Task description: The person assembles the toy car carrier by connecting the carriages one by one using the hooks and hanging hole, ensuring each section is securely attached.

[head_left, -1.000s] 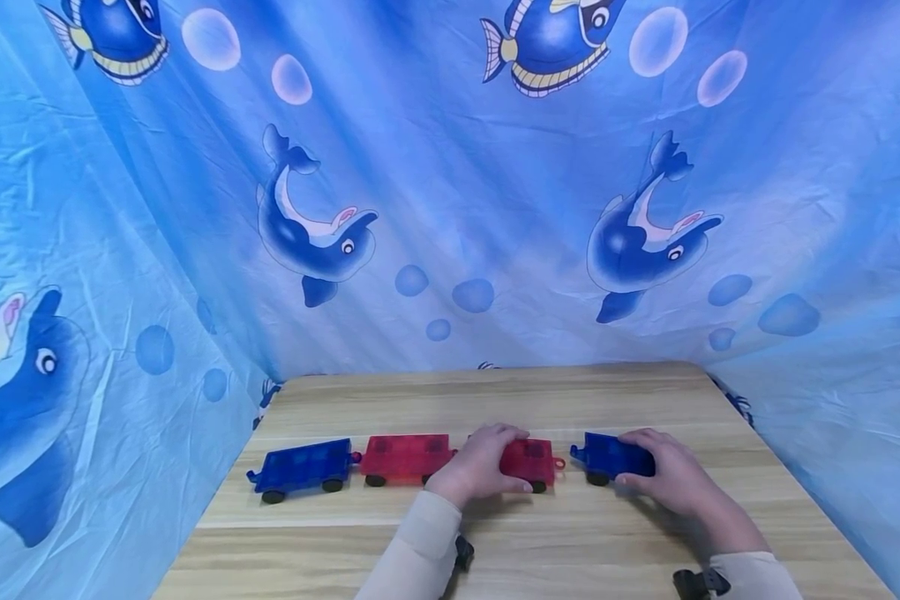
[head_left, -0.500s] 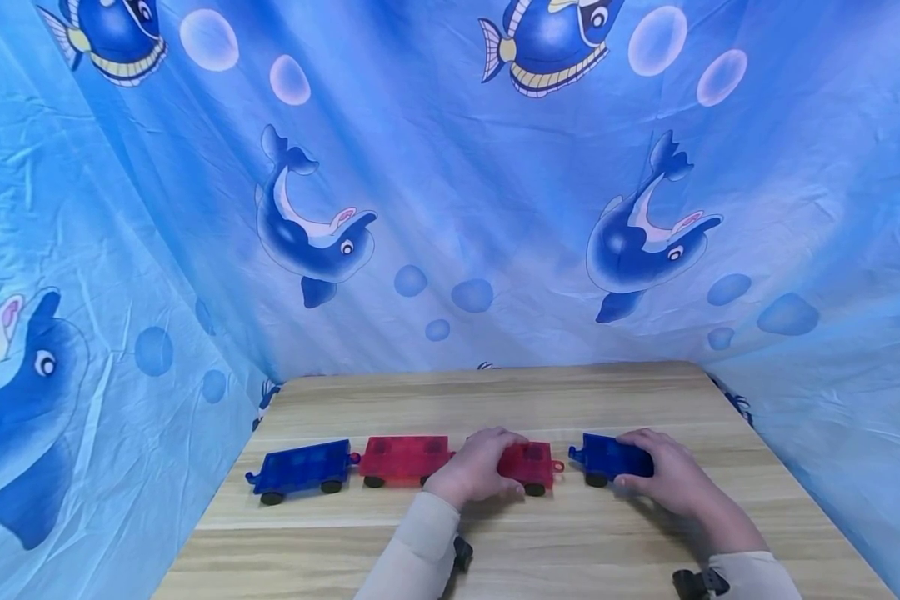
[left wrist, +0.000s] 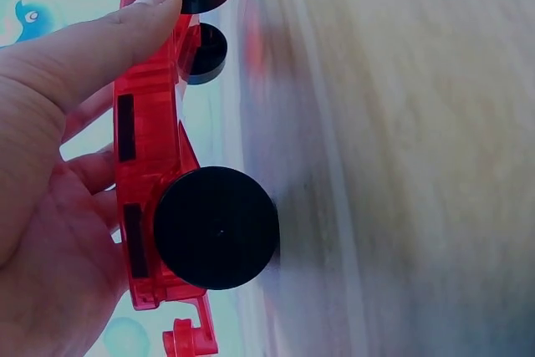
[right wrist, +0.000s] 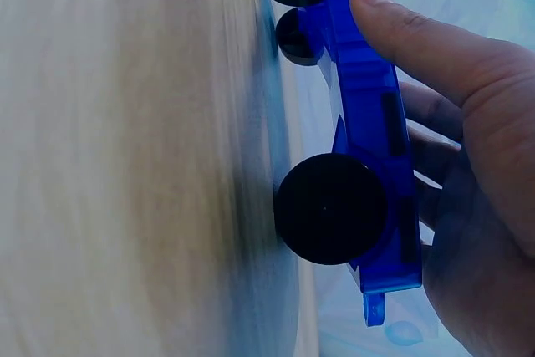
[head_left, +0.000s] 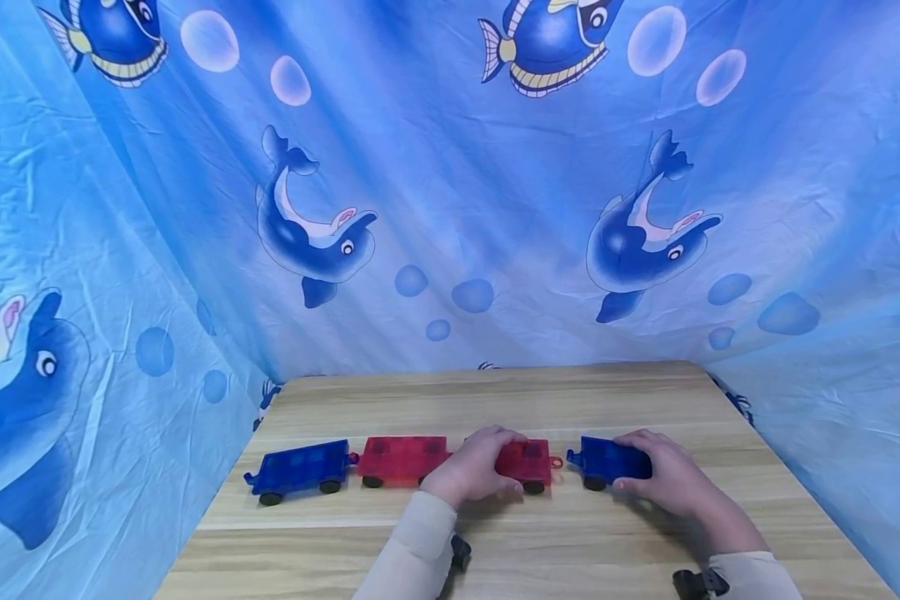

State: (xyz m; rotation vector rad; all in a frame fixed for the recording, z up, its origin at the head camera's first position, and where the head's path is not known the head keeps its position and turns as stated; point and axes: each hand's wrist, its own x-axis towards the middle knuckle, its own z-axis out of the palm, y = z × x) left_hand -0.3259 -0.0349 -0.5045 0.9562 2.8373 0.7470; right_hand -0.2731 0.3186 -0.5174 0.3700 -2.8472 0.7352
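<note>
My left hand (head_left: 474, 468) grips a translucent red toy train car (head_left: 528, 462) across its width, thumb on the near side by a black wheel (left wrist: 216, 227). My right hand (head_left: 666, 473) holds a blue toy train car (head_left: 598, 460) the same way, thumb on its near side in the right wrist view. A small gap lies between the held red car's ring (head_left: 557, 462) and the held blue car's hook (head_left: 573, 457). To the left, a second red car (head_left: 402, 458) meets another blue car (head_left: 300, 467) at their coupling. My left hand hides where the two red cars meet.
The cars stand in a row on a wooden table (head_left: 570, 542). Blue cloth (head_left: 450, 183) printed with dolphins and fish rises behind the table and along both sides. Each wrist wears a small black camera.
The row of cars has shifted very slightly left. Both hands keep their grips, and the small gap between the held cars looks about the same.
</note>
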